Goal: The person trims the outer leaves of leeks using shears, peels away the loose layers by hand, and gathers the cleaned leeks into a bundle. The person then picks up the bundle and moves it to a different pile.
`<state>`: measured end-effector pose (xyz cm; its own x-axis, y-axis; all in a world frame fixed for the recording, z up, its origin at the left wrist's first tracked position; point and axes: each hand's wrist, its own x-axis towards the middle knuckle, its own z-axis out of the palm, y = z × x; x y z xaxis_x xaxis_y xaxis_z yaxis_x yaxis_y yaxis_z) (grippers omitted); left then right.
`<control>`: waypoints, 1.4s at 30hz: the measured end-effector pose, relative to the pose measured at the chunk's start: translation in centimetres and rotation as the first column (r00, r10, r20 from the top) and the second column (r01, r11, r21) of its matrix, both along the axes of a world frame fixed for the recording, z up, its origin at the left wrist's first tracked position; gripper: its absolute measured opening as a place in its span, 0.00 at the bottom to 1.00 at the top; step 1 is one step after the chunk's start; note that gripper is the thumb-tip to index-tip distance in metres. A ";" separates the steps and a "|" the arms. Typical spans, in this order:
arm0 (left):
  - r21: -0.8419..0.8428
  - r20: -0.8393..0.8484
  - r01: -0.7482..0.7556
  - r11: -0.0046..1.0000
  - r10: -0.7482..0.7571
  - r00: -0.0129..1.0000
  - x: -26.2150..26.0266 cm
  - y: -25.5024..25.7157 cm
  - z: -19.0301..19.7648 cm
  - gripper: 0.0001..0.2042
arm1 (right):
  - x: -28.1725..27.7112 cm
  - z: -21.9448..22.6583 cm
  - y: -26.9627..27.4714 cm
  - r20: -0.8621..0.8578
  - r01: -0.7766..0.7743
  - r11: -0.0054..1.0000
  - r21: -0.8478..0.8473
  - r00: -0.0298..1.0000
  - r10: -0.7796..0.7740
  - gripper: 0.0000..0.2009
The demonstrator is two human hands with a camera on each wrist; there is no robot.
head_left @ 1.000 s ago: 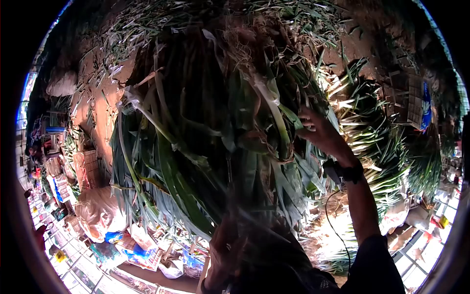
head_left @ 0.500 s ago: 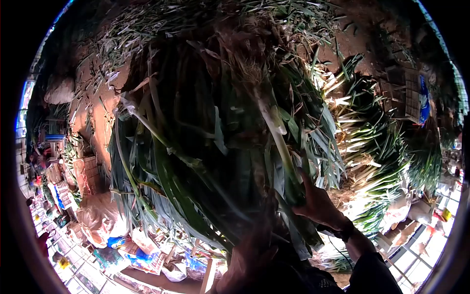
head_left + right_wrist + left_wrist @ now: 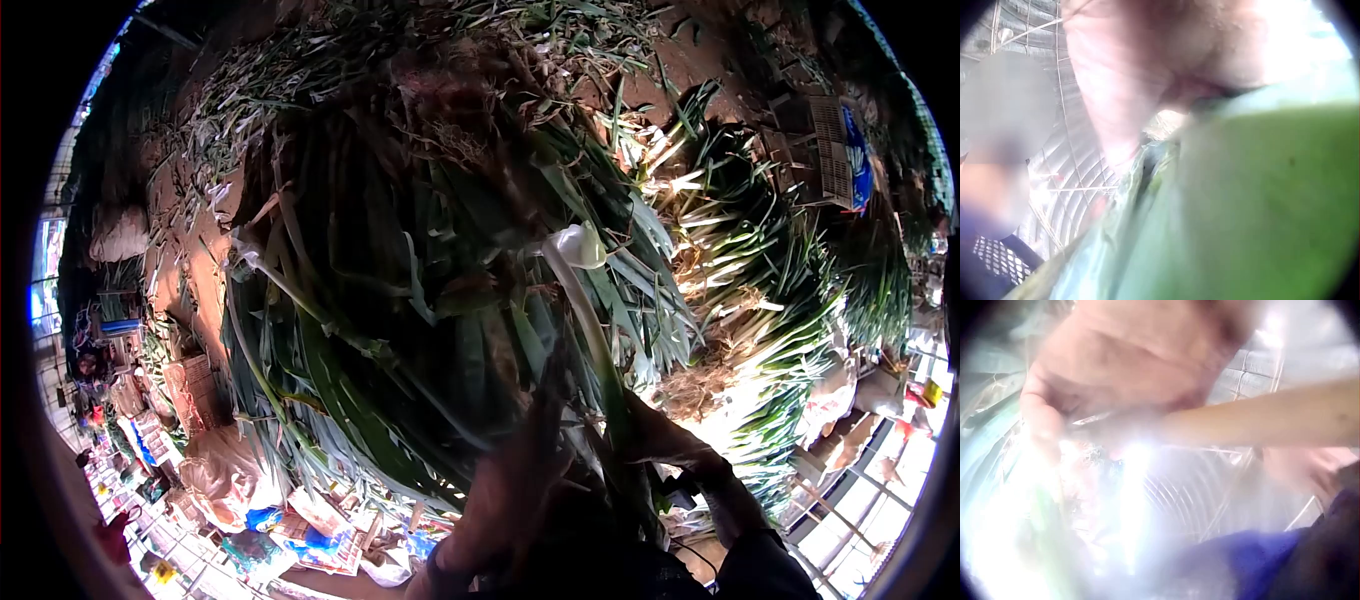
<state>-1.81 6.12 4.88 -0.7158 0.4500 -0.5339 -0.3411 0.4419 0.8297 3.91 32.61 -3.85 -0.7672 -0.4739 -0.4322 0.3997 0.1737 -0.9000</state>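
Observation:
My right hand grips a leek by its green leaves, low in the head view; the white end points up and away, with roots beyond it. Broad green leaves fill the right wrist view under that hand. Beside it, my left hand is blurred in the head view. Fingers of the left hand curl round a pale wooden handle in the left wrist view; its far end is lost in glare. Both hands are above a large heap of leeks.
To the right lies a row of leeks with pale stems and roots. A plastic crate stands farther back. Leaf scraps litter the bare soil. At the left are a cardboard box and a pale sack.
My right hand has come down from the heap's right side towards me and now grips a leek by the leaves. The left hand has moved right and up beside it.

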 end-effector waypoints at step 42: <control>0.271 -0.152 -0.561 0.782 0.610 0.777 -0.2 -20.3 0.2 0.36 | -26.1 -8.2 -29.5 -0.799 0.663 0.484 0.571 0.313 0.514 0.22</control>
<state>-2.05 -14.22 5.08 -0.9607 -0.0178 -0.2770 -0.2774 0.0330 0.9602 -22.20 3.13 -12.09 -0.8483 -0.3175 0.4237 -0.3720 0.9269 -0.0503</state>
